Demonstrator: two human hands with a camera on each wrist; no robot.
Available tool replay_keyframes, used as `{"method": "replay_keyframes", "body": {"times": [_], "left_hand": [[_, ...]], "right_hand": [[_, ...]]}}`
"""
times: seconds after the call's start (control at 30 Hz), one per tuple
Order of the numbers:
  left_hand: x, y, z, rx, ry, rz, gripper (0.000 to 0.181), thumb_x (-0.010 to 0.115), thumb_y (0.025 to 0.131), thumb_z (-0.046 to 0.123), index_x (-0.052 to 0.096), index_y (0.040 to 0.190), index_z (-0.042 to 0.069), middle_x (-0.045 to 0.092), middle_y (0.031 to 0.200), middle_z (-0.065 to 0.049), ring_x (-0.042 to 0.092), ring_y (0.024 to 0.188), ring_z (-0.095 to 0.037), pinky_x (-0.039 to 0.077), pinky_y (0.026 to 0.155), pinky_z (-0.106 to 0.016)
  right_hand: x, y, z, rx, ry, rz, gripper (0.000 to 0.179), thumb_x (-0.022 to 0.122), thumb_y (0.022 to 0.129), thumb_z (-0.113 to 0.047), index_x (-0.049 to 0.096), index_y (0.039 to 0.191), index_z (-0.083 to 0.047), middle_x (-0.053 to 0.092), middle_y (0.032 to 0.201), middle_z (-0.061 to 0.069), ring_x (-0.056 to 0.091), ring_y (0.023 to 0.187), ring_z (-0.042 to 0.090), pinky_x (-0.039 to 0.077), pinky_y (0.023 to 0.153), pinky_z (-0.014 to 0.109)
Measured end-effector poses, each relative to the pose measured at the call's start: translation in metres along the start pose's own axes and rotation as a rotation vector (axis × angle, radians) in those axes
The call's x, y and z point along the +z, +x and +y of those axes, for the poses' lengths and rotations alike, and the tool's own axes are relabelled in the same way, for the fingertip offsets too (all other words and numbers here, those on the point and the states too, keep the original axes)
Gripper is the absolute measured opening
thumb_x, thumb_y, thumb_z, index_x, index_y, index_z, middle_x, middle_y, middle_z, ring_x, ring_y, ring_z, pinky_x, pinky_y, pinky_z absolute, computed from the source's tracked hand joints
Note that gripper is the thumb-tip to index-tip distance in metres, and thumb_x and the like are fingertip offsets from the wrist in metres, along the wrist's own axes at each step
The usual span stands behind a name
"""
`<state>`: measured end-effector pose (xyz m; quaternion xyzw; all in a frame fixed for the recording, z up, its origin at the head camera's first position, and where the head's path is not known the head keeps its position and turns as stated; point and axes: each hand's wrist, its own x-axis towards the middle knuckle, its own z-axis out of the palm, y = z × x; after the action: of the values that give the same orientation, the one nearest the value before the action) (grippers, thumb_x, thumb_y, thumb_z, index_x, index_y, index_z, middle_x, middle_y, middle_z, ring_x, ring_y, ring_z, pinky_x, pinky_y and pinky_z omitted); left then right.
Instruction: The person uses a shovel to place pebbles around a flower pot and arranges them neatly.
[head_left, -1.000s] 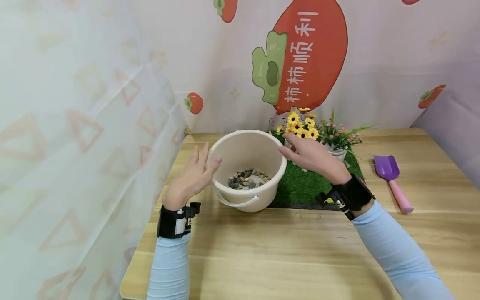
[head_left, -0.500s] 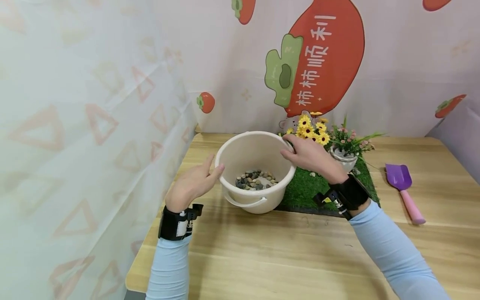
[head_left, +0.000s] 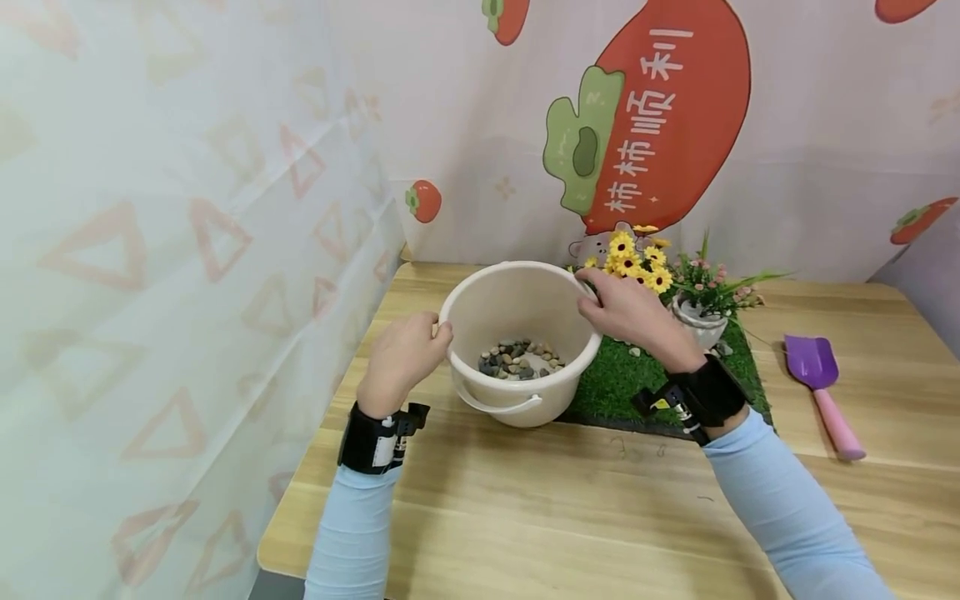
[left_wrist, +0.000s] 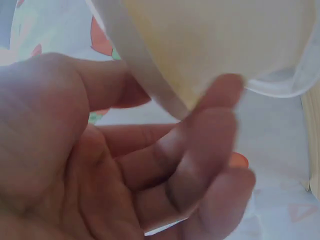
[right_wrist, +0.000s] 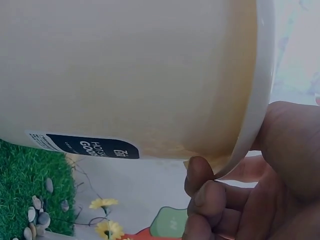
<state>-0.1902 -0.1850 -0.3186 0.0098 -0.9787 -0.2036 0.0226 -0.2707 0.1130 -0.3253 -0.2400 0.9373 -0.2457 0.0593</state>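
Observation:
A cream plastic bucket (head_left: 517, 304) stands upright on the wooden table, its white handle (head_left: 498, 408) hanging down at the front. Several grey and tan pebbles (head_left: 517, 360) lie on its bottom. My left hand (head_left: 405, 354) grips the rim on the left side; in the left wrist view its fingers (left_wrist: 212, 135) curl beneath the rim, with the thumb on the other side. On the far right of the rim, my right hand (head_left: 637, 312) holds on, and in the right wrist view curled fingertips (right_wrist: 197, 175) pinch the bucket's edge (right_wrist: 257, 100).
Behind and right of the bucket lies a green turf mat (head_left: 622, 392) with yellow flowers (head_left: 633, 260) and a white pot (head_left: 697, 323) of pink flowers. A purple shovel (head_left: 813, 362) with a pink handle rests farther right. Printed cloth walls (head_left: 465, 108) border the table (head_left: 540, 508).
Both hands have closed on the bucket rim, the right first and then the left. The head view has shifted slightly, so the scene sits farther right.

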Motion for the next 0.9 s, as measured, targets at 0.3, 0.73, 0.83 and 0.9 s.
{"method": "replay_keyframes", "body": {"times": [0.3, 0.73, 0.83, 0.9], "left_hand": [[0.007, 0.007, 0.003, 0.011, -0.012, 0.099, 0.029, 0.052, 0.094, 0.024, 0.066, 0.08, 0.002, 0.058, 0.064, -0.006, 0.052, 0.054, -0.02, 0.038, 0.048, -0.029], [0.004, 0.012, -0.006, 0.065, 0.007, 0.164, 0.022, 0.054, 0.085, 0.016, 0.058, 0.066, 0.004, 0.05, 0.056, -0.004, 0.047, 0.049, -0.02, 0.034, 0.044, -0.028], [0.0, 0.015, -0.01, 0.067, 0.005, 0.182, 0.023, 0.054, 0.084, 0.016, 0.057, 0.064, 0.005, 0.049, 0.055, -0.004, 0.046, 0.049, -0.02, 0.033, 0.044, -0.028], [-0.004, 0.017, -0.013, 0.078, 0.01, 0.202, 0.024, 0.054, 0.084, 0.015, 0.058, 0.063, 0.004, 0.05, 0.055, -0.004, 0.046, 0.048, -0.02, 0.033, 0.043, -0.028]], "right_hand": [[0.002, 0.004, 0.0, 0.014, 0.001, 0.003, 0.046, 0.041, 0.103, -0.024, 0.037, 0.148, -0.01, 0.064, 0.107, 0.012, 0.049, 0.067, 0.021, 0.035, 0.062, 0.036], [0.0, 0.018, -0.005, -0.002, 0.062, -0.008, 0.046, 0.04, 0.103, -0.026, 0.039, 0.147, -0.013, 0.063, 0.107, 0.009, 0.049, 0.072, 0.022, 0.036, 0.065, 0.038], [-0.001, 0.026, -0.008, -0.007, 0.061, -0.004, 0.045, 0.042, 0.103, -0.026, 0.04, 0.146, -0.014, 0.062, 0.112, 0.01, 0.054, 0.077, 0.023, 0.038, 0.067, 0.038], [-0.002, 0.032, -0.01, -0.017, 0.054, 0.0, 0.045, 0.042, 0.103, -0.026, 0.041, 0.146, -0.013, 0.062, 0.117, 0.012, 0.056, 0.082, 0.023, 0.039, 0.07, 0.038]]}}
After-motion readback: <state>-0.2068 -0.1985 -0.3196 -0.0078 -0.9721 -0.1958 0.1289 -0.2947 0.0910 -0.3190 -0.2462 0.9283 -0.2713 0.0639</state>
